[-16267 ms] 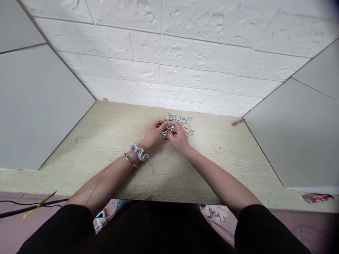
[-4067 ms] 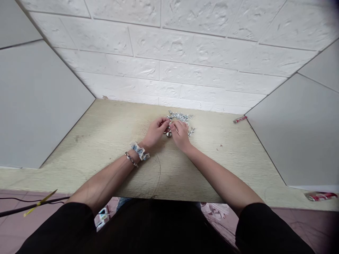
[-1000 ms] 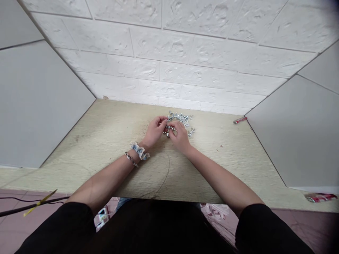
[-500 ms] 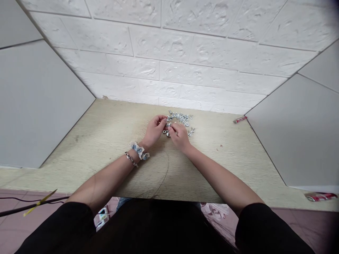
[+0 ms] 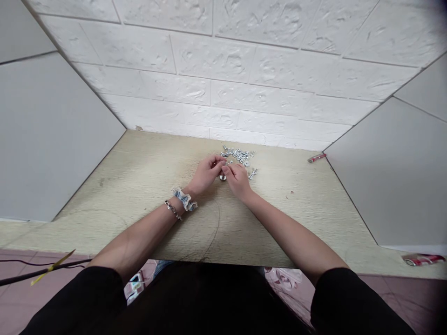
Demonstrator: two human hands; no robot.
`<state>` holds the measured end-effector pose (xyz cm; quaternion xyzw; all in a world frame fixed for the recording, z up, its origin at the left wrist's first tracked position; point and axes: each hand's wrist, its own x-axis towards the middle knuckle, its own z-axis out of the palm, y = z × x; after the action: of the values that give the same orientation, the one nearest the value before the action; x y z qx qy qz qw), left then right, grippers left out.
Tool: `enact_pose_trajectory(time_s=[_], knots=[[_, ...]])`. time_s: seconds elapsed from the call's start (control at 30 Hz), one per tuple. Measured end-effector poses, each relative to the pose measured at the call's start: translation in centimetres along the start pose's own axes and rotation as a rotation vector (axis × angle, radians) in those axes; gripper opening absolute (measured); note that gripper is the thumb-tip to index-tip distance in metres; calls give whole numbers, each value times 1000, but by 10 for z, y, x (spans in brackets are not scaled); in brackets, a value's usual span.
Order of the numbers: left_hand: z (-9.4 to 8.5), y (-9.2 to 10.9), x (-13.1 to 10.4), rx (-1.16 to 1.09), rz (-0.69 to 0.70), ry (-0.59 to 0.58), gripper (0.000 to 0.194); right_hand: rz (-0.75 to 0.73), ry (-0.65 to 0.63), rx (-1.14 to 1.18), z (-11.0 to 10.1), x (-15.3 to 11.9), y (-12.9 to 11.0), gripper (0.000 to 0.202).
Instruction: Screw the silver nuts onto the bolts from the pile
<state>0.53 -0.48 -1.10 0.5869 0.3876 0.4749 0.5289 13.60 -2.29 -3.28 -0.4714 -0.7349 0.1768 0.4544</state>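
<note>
Nearest, black fabric sleeves [image 5: 82, 298] end on both upper forearms, which slant inward and away over the pale, wood-grained tabletop [image 5: 146, 158] and converge just short of the cluster of bolts, nuts and washers [image 5: 239, 155]. A shiny chain bracelet [image 5: 173, 210] circles the left wrist, and just beyond it sits a ruffled light-blue scrunchie [image 5: 184, 199] with a whitish lacy edge; both lie on the near-left side of the cluster.

The left hand [image 5: 206, 174] bends in from the near left of the cluster, back upward, thumb and forefinger pressed together. The right hand [image 5: 239, 181] comes from the near side, fingers curled under, thumb laid against the forefinger. Their tips meet around a small metal piece [image 5: 226, 163], mostly hidden, so its shape cannot be told.

A round, flat-topped metal part [image 5: 222, 177] rests just below the fingertips, nearer than the cluster. Slim threaded bolts [image 5: 253, 174] lie to its near right. The cluster itself is silvery, mixing ringed discs and short shanks. Well to its right lies a red cylinder [image 5: 316, 158]; behind it rises a white wall [image 5: 244, 107] of embossed brick-shaped blocks.
</note>
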Motion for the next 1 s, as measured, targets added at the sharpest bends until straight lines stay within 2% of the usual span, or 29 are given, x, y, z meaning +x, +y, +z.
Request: enact_pose_trajectory(time_s=[0.3, 0.57, 1.0], knots=[[0, 1, 1, -9, 2, 6, 20, 2, 60, 2, -1, 1, -5, 39], [0, 3, 1, -44, -62, 34, 17, 20, 88, 48, 1, 1, -4, 21], [0, 1, -1, -36, -188, 65, 8, 113, -20, 139, 4, 1, 1, 13]])
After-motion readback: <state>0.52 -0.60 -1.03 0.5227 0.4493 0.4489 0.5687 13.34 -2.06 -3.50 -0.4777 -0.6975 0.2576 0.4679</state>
